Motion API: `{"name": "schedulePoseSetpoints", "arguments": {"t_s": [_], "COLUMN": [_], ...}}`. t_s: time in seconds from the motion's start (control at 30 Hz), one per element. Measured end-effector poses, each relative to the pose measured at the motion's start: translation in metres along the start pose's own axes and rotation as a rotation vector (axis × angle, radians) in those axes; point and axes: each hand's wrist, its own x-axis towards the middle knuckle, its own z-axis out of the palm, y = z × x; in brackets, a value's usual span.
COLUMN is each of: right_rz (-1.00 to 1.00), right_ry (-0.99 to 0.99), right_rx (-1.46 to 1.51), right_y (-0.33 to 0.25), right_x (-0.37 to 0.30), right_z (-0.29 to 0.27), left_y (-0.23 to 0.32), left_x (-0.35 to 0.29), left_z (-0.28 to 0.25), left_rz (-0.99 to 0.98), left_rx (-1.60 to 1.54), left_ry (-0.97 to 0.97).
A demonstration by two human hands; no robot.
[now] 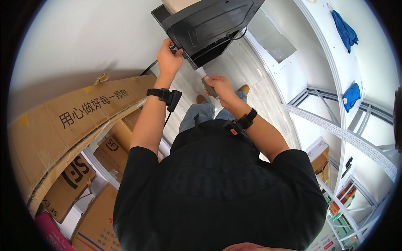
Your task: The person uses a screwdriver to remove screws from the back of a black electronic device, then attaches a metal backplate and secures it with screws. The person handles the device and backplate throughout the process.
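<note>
Left hand (170,59) pinches the black machine's (211,26) edge; near it, right hand (221,89) clutches a grey block (210,86) a slack grip could drop.

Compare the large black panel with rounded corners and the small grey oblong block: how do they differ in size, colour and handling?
Size: the black panel is far larger than the grey block.
Colour: the panel is black; the block is grey.
Handling: the left hand is at the panel's edge, while the right hand grips the block.
Shared: each has a hand at it.
</note>
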Motion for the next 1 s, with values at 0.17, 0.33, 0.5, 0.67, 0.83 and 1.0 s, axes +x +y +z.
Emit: {"name": "schedulePoseSetpoints", "arguments": {"t_s": [0.17,0.33,0.5,0.67,0.83,1.0], "right_rz": [0.065,-0.031,0.056,0.131,0.129,0.057], "right_ry": [-0.011,0.047,-0.04,0.007,-0.009,-0.008], "right_rx": [0.033,-0.101,0.116,0.03,-0.039,0.047], "right_y": [-0.012,-0.014,-0.009,-0.021,-0.017,-0.006], "right_x": [-0.003,-0.012,0.003,-0.002,-0.002,0.005], "right_z": [0.0,0.01,-0.001,0.006,0.012,0.006], "left_y": [0.001,-0.003,-0.003,-0.008,-0.009,-0.011], "left_x": [0.0,0.001,0.001,-0.001,0.001,0.0], "left_z": [-0.001,-0.001,0.0,0.001,0.002,0.001], "left_rz": [-0.019,-0.035,-0.022,-0.013,-0.02,-0.039], "left_rx": [-0.038,-0.035,-0.037,-0.069,-0.077,-0.115], "left_ry": [-0.012,-0.023,-0.002,0.017,0.013,0.012]}}
